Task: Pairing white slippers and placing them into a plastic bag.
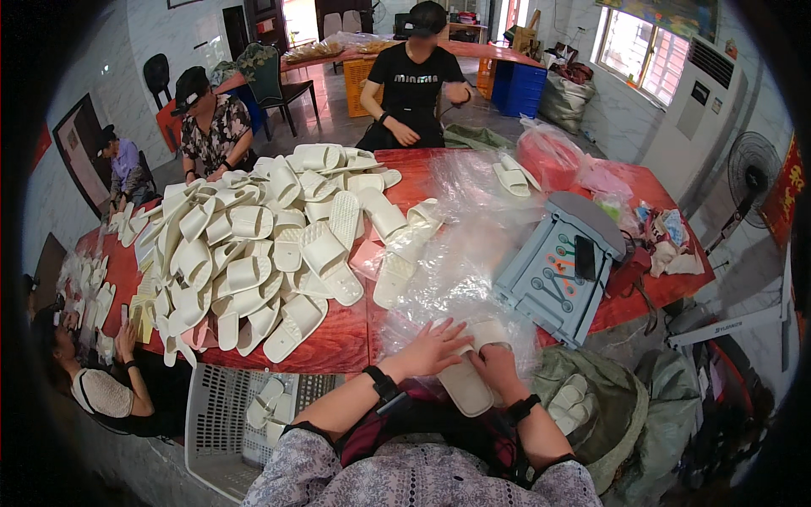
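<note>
At the table's near edge, a pale slipper [467,390] lies in front of me with its sole end toward my body. My right hand [500,372] grips it along its right side, the fingers partly hidden. My left hand [429,348] is stretched out flat with fingers spread, its tips close to the slipper's upper part and the clear plastic bags [460,266]. Another pale slipper part [488,332] shows just beyond my fingers, under or beside the plastic. To the left, a big heap of cream slippers [253,245] covers the red table [346,342].
A grey-blue folding stool [524,287] with a phone [584,258] stands at the right. Below the table are a grey plastic crate [221,414] and a green sack [617,406] holding slippers. Co-workers sit across and left; a fan [752,173] stands far right.
</note>
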Action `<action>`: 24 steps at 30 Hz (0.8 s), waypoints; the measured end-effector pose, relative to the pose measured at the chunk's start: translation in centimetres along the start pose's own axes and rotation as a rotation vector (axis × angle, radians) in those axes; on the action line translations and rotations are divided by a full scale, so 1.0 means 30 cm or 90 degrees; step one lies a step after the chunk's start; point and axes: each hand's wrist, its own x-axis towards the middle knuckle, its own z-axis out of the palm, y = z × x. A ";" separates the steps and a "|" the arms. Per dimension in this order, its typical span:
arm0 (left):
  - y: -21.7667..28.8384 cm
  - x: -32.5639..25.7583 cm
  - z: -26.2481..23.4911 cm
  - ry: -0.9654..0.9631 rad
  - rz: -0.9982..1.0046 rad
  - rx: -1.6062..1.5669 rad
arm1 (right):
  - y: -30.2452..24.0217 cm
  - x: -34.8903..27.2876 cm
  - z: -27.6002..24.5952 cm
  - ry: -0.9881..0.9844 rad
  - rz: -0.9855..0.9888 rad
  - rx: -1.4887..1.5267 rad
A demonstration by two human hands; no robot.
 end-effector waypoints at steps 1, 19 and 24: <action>-0.003 0.002 0.023 0.033 0.038 0.006 | 0.004 0.003 0.006 0.010 0.011 0.000; 0.273 0.024 -0.083 0.121 0.108 -0.340 | -0.030 0.079 0.059 0.108 -0.147 -0.128; 0.209 0.003 -0.113 0.232 0.143 -0.264 | -0.004 0.116 0.135 0.121 -0.126 0.006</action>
